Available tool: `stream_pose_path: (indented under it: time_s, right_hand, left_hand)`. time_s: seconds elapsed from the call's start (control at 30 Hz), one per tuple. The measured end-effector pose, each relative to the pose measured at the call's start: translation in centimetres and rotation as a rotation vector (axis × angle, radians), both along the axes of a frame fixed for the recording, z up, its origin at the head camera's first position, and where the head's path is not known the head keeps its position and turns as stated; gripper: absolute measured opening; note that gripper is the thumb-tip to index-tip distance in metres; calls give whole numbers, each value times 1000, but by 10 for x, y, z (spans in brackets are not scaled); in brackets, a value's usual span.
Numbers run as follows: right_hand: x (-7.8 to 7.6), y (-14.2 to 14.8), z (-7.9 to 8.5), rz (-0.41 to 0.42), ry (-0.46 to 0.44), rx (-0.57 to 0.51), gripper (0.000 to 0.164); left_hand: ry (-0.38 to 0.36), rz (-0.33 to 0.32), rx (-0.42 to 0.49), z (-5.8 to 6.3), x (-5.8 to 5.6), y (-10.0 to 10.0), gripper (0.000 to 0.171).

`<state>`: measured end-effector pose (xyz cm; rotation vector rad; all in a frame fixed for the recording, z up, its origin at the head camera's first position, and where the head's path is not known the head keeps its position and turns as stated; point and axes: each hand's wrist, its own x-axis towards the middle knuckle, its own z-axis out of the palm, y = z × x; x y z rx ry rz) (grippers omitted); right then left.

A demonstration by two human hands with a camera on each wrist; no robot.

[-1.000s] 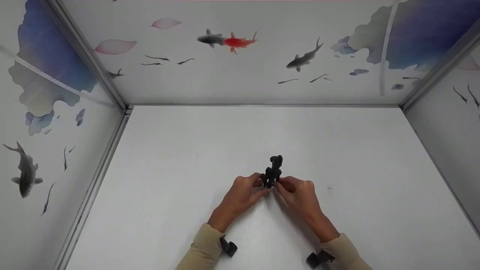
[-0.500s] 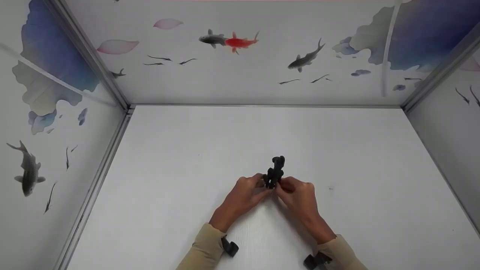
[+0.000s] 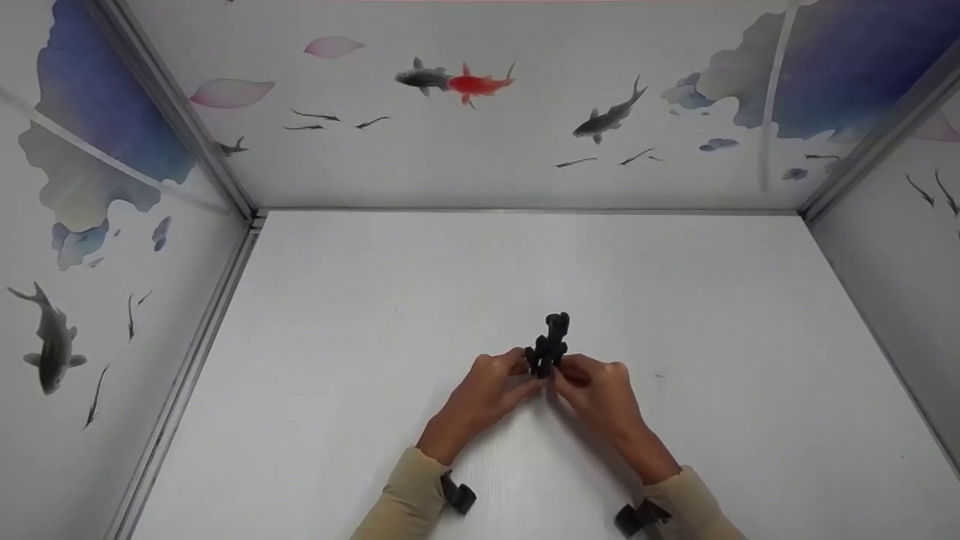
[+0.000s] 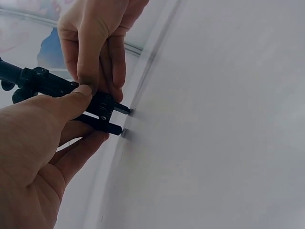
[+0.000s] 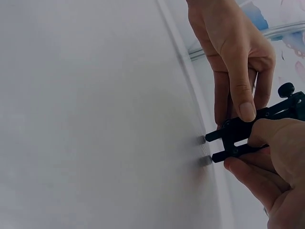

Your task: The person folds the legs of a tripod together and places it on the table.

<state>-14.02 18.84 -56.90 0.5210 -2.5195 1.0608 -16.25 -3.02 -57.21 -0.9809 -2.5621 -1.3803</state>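
A small black tripod [image 3: 553,337] with round knobs stands upright between both hands, near the middle of the table. My left hand [image 3: 484,390] holds its lower part from the left, thumb and fingers around the legs. From the other side my right hand [image 3: 604,394] pinches the lower part with thumb and fingertips. In the left wrist view the tripod [image 4: 47,82] shows two leg ends right at the table surface. The right wrist view shows the tripod's legs [image 5: 228,156] apart, with a thumb of each hand on the lower section. Fingers partly hide the legs.
The white tabletop [image 3: 337,315] stretches around the hands. White panels printed with fish and petals, such as the back wall [image 3: 525,165], enclose it on three sides, joined by grey metal rails [image 3: 180,382]. A black wrist camera [image 3: 459,495] sits at each sleeve.
The tripod's top has shifted very slightly to the right. Both hands keep nearly the same place and hold.
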Motion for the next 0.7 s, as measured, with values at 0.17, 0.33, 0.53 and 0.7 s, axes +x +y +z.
stream_pose_path:
  time_s: [0.17,0.33,0.53,0.7]
  right_hand:
    - [-1,1,1,28,-1,3,13]
    - [-1,3,3,36,-26,8,14]
    - [0,8,2,45,-72,19,17]
    - [1,10,1,48,-84,17,20]
  left_hand:
    - [-6,-10,-16,2,0,1,30]
    - [-10,-19,10,1,-1,0,31]
    - [-25,-28,27,1,-2,-2,33]
    - [-75,-49,14,6,-3,-6,38]
